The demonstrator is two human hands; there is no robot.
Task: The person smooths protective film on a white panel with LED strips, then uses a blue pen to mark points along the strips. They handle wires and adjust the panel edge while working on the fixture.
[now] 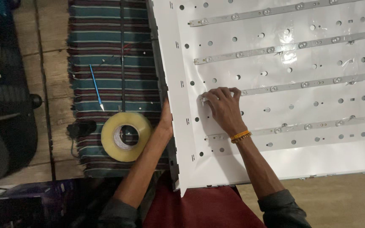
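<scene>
**Right hand at the strip's end, left hand on the panel's edge**

A large white panel (275,160) with rows of round holes fills the right and upper part of the view, lying tilted across a wooden bench (47,105). Four narrow light strips run across it, each studded with small round lenses. The right hand (224,105) lies palm down on the panel, fingers curled, with the fingertips (210,96) pressed together at the left end of the third light strip (305,84). The strip stretches away from the hand toward the right edge of the view; only its left end is under the fingers, so the exact hold is hidden, but the hand looks closed in a pinch on that end. An orange bead bracelet (240,136) sits on the wrist, directly over the left part of the fourth light strip (317,125), which passes below the hand.

The left hand (166,120) is at the panel's left edge, mostly hidden beneath it; whether it is clasped around the edge or simply pressed against it cannot be told.

Left of the panel lies a striped cloth (106,50) in green and dark red. On it, just beside the left forearm, sits a roll of clear tape (126,136), and above that a blue pen (96,87) lies slantwise.
</scene>
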